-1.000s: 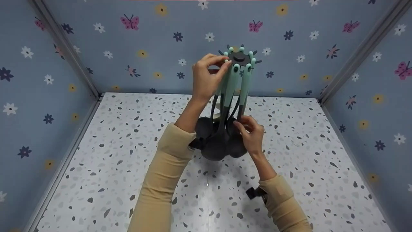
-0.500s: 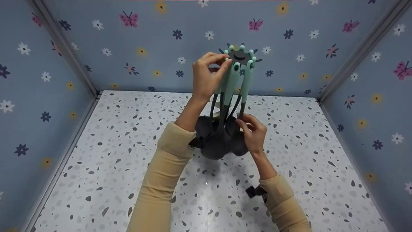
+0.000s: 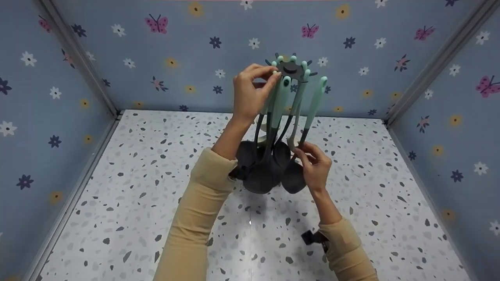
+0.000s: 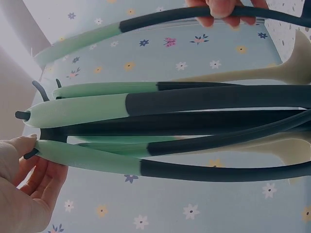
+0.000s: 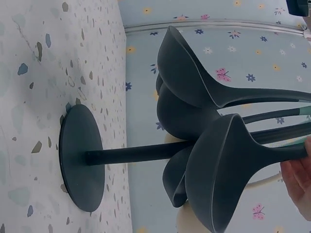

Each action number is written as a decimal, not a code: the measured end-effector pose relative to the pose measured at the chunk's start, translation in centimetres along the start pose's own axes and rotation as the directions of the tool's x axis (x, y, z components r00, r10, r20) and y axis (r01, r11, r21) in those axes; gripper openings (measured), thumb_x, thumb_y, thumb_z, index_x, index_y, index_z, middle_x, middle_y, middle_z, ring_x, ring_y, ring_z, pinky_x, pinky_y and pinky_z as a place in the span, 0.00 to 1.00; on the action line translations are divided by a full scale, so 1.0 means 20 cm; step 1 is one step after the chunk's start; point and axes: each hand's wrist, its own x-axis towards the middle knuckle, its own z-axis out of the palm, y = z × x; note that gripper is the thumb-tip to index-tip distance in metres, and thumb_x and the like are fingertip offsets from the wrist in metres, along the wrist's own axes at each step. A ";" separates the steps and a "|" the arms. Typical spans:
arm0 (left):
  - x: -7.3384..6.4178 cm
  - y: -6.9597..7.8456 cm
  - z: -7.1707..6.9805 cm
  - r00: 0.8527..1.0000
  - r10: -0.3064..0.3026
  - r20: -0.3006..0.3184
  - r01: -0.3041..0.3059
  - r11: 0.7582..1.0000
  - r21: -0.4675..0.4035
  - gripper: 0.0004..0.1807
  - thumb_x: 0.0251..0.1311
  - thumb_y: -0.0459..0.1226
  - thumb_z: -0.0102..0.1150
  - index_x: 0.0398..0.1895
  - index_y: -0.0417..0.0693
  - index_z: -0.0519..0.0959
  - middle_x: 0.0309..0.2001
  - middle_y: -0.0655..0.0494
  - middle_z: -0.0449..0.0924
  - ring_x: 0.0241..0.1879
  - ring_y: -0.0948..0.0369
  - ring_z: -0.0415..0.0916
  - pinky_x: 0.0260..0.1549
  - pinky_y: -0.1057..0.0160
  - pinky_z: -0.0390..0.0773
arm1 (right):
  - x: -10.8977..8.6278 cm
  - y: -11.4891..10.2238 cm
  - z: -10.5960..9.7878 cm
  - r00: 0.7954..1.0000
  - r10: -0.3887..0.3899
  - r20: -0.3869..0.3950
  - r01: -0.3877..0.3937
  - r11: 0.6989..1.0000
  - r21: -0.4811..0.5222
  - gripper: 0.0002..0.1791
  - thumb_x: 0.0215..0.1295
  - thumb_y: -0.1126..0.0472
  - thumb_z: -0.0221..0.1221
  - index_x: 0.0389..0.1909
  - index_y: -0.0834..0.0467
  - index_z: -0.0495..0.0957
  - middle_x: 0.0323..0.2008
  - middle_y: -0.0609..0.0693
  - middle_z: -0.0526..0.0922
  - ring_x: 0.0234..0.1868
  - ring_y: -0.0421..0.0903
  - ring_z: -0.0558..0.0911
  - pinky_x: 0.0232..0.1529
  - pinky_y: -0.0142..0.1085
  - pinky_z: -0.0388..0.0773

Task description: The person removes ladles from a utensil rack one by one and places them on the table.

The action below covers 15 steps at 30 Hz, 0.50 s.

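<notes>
A dark rotating-style rack (image 3: 290, 70) holds several kitchen utensils with mint-green handles, hung from hooks around its top. My left hand (image 3: 250, 91) pinches the upper end of one hanging handle (image 4: 87, 158) at its hook. Off to the right, my right hand (image 3: 317, 168) grips a black ladle (image 3: 293, 180) by its dark shaft. That ladle's green handle (image 4: 82, 42) is apart from the rack, tilted outward at the top. In the right wrist view its deep bowl (image 5: 214, 174) overlaps the rack's pole (image 5: 141, 154). Another black ladle (image 3: 258, 178) hangs at the front.
The rack's round base (image 5: 81, 158) stands on a white speckled tabletop (image 3: 156, 234). A blue patterned wall (image 3: 187, 47) rises close behind, with side walls left and right. Cream-coloured utensils (image 4: 296, 60) hang among the black ones. Wrist cameras (image 3: 312, 237) are strapped to both arms.
My right hand has moved a little right with the ladle. Its handle has come off its hook and away from the rack. My left hand stays at the rack's top.
</notes>
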 end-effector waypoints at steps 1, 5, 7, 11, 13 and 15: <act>0.00 0.00 0.00 1.000 -0.002 -0.001 0.002 1.000 -0.002 0.09 0.53 0.27 0.57 0.35 0.27 0.79 0.32 0.41 0.77 0.33 0.56 0.75 0.32 0.67 0.78 | 0.00 0.00 -0.01 1.000 0.005 -0.003 -0.005 1.000 -0.003 0.07 0.48 0.81 0.58 0.31 0.76 0.76 0.25 0.65 0.78 0.25 0.48 0.80 0.26 0.31 0.78; 0.00 0.00 0.00 1.000 -0.010 -0.005 0.010 1.000 -0.015 0.09 0.53 0.27 0.58 0.35 0.27 0.79 0.32 0.41 0.76 0.32 0.56 0.75 0.32 0.67 0.78 | -0.02 0.01 -0.04 0.999 0.034 -0.015 -0.035 0.999 -0.031 0.07 0.48 0.80 0.58 0.32 0.76 0.75 0.25 0.65 0.78 0.25 0.45 0.79 0.25 0.29 0.77; 0.00 0.00 0.00 1.000 -0.012 -0.003 0.012 1.000 -0.018 0.09 0.53 0.27 0.58 0.35 0.26 0.79 0.32 0.41 0.76 0.32 0.56 0.75 0.32 0.65 0.78 | -0.02 0.01 -0.06 0.998 0.055 -0.023 -0.056 0.997 -0.052 0.07 0.48 0.80 0.59 0.32 0.76 0.76 0.26 0.65 0.78 0.25 0.44 0.79 0.25 0.29 0.77; 0.00 0.00 0.00 1.000 -0.003 -0.003 0.003 1.000 -0.014 0.09 0.53 0.27 0.58 0.34 0.26 0.79 0.32 0.40 0.77 0.32 0.56 0.75 0.32 0.64 0.78 | -0.04 0.03 -0.10 0.996 0.089 -0.029 -0.092 0.992 -0.084 0.07 0.49 0.79 0.59 0.32 0.77 0.75 0.26 0.67 0.78 0.24 0.49 0.80 0.25 0.32 0.79; 0.00 0.00 0.00 1.000 0.004 -0.005 -0.004 1.000 -0.014 0.09 0.53 0.27 0.58 0.34 0.26 0.79 0.32 0.40 0.77 0.32 0.55 0.75 0.32 0.64 0.79 | -0.05 0.05 -0.12 0.994 0.106 -0.021 -0.108 0.990 -0.094 0.07 0.49 0.79 0.58 0.32 0.78 0.75 0.26 0.68 0.78 0.24 0.52 0.80 0.25 0.34 0.79; 0.00 0.00 0.00 1.000 0.008 -0.006 -0.008 1.000 -0.016 0.08 0.53 0.27 0.58 0.34 0.26 0.78 0.32 0.40 0.77 0.32 0.55 0.75 0.32 0.64 0.79 | -0.06 0.06 -0.14 0.992 0.126 -0.013 -0.127 0.986 -0.110 0.07 0.50 0.79 0.58 0.32 0.78 0.75 0.26 0.67 0.78 0.24 0.55 0.80 0.25 0.36 0.79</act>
